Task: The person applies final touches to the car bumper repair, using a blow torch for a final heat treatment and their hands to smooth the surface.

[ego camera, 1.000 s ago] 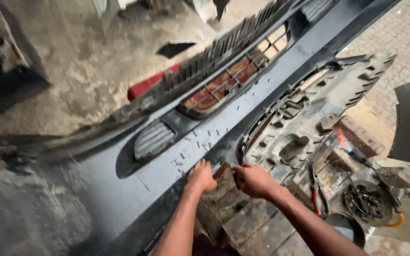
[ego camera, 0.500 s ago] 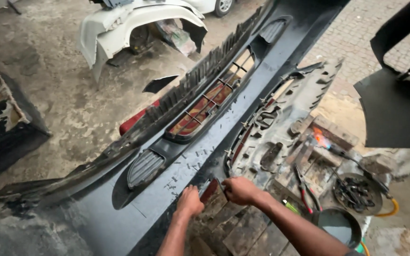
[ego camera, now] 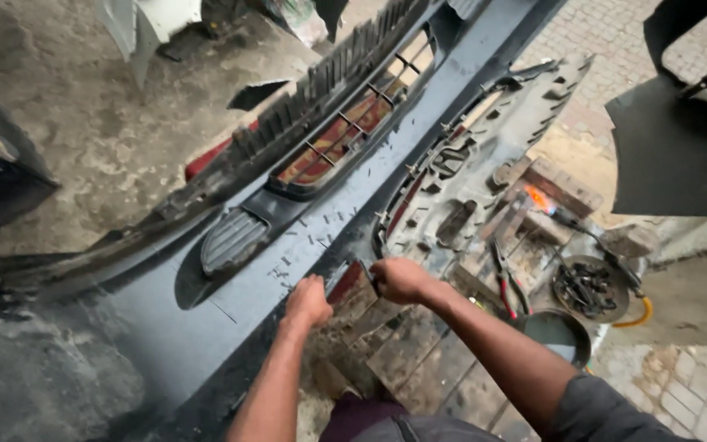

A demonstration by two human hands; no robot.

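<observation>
Now both hands (ego camera: 353,293) grip the grey bumper (ego camera: 288,245) edge.

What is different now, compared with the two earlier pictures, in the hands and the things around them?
Very little changed. Mainly the camera view shifted: the white car part at the top slid mostly out of view. Both hands stayed at the near edge of the grey bumper: the left hand closed on the edge, the right hand gripping a small dark tool. The red pliers and the bowl of scraps did not move.

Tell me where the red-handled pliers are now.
In the head view, the pliers lie right of the right hand, beside the round dish of dark parts.
</observation>
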